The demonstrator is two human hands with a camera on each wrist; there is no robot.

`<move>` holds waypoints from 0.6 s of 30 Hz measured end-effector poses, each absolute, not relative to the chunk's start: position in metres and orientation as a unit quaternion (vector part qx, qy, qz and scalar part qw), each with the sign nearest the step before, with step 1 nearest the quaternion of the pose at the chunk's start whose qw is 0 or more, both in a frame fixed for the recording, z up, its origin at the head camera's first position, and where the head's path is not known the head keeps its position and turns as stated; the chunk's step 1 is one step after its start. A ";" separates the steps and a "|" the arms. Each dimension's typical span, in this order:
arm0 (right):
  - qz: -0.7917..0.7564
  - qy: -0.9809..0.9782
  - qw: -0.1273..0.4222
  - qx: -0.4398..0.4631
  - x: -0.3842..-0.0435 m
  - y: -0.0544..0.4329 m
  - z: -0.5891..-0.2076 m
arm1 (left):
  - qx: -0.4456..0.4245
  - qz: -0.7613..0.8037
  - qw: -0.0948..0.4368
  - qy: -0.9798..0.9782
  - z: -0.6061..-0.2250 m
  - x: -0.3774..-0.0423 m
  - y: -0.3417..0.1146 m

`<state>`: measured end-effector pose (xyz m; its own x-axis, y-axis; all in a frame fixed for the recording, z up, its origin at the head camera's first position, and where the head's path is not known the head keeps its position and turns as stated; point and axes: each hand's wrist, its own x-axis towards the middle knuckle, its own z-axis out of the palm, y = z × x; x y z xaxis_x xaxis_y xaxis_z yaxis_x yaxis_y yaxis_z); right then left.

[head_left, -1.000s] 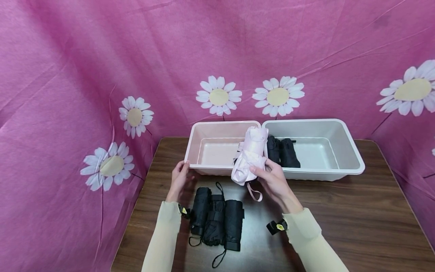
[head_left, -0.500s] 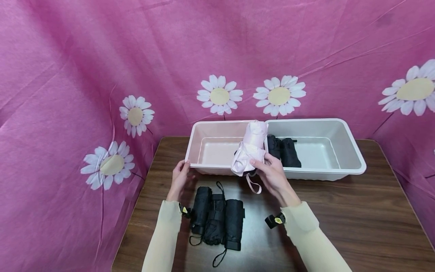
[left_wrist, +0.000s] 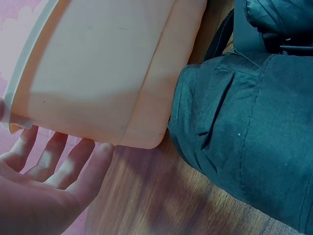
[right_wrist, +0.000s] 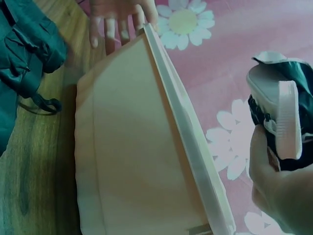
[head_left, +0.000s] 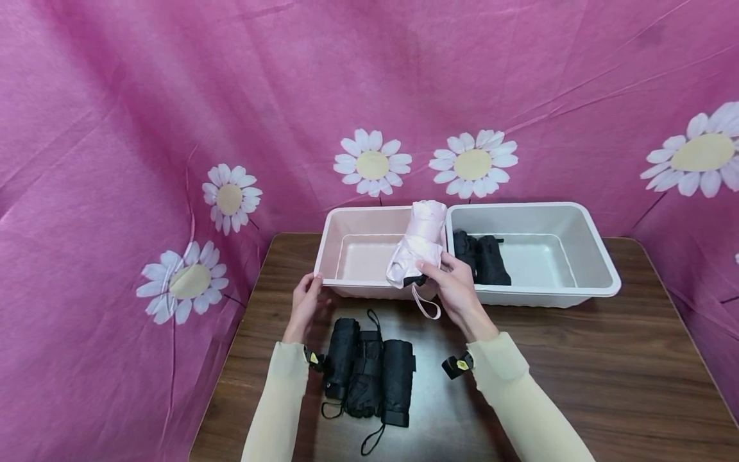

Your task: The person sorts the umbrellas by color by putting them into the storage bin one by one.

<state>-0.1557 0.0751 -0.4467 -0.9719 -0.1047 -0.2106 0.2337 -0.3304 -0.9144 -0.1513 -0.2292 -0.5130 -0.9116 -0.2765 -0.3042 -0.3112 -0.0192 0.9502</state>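
Observation:
My right hand [head_left: 458, 289] grips a pale pink folding umbrella [head_left: 424, 234] near its handle end, from which a wrist strap [right_wrist: 288, 120] hangs. The umbrella is above the right side of a pink bin [head_left: 360, 282], its far end tilted away from me. At the bin's front left corner my left hand [head_left: 305, 301] holds the rim; in the left wrist view its fingers [left_wrist: 73, 161] lie against the outer wall. Three black folded umbrellas, the left one [head_left: 342, 359], the middle one [head_left: 365, 378] and the right one [head_left: 397, 378], lie side by side before the bin.
A light grey bin [head_left: 554, 290] stands against the pink one on the right. Two black folded umbrellas [head_left: 492, 260] lie along its left side. Both bins sit on a brown wooden table [head_left: 606, 366], with a pink daisy-print cloth [head_left: 277, 128] behind.
My right hand has moved left and slightly away from me with the pink umbrella, shifting it from the join between the bins to over the pink bin. My left hand stays put.

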 end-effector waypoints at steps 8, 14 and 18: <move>-0.811 0.568 0.106 0.092 -0.162 0.067 -0.448 | -0.209 0.685 0.009 0.697 -0.516 -0.151 -0.230; -0.794 0.590 0.109 0.092 -0.165 0.063 -0.450 | -0.208 0.685 -0.002 0.698 -0.516 -0.150 -0.230; -0.776 0.616 0.107 0.089 -0.166 0.061 -0.452 | -0.204 0.690 -0.003 0.694 -0.517 -0.150 -0.230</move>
<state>-0.1662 0.0614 -0.4518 -0.9614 -0.0555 -0.2696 0.2751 -0.2192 -0.9361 -0.1504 -0.2296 -0.5172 -0.9164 -0.2874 -0.2787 -0.2803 -0.0364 0.9592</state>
